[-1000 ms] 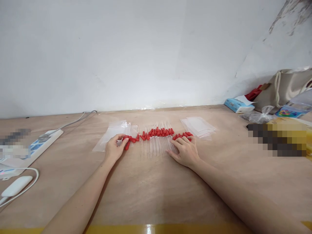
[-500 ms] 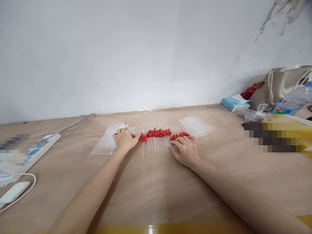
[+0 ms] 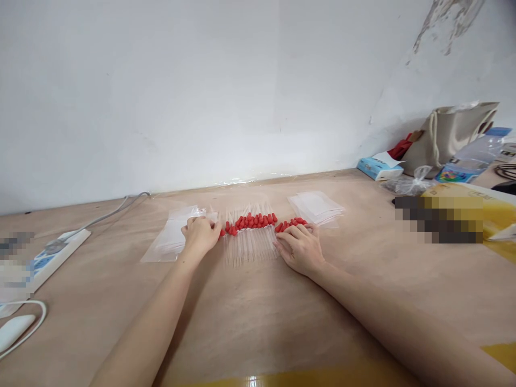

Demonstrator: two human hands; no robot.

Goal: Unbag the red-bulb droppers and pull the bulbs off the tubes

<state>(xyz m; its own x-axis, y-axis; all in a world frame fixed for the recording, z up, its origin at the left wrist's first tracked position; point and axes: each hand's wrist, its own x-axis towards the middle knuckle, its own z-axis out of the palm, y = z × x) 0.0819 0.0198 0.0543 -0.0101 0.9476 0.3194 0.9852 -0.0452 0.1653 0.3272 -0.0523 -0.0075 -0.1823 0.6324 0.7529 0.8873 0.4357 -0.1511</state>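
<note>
A row of glass droppers with red rubber bulbs (image 3: 256,220) lies side by side on the brown-covered table, their clear tubes pointing both toward and away from me. At the left end, my left hand (image 3: 201,232) has its fingers bent and closed around a dropper, whose red bulb (image 3: 222,233) shows beside the thumb. My right hand (image 3: 301,247) curls over more droppers at the right end; their red bulbs (image 3: 291,223) peek out past the fingers, while their tubes are mostly hidden under the palm.
Clear plastic bags lie flat in a left stack (image 3: 163,242) and a right stack (image 3: 318,207). A power strip (image 3: 66,258) with cables is at far left. To the right are a tissue pack (image 3: 379,167), a beige bag (image 3: 455,129), a plastic bottle (image 3: 479,153) and a yellow package (image 3: 455,201).
My left hand has shifted slightly left, away from the row, and its fingers have bent further, with a red bulb at the thumb. My right hand stays over its droppers. The view has moved a little.
</note>
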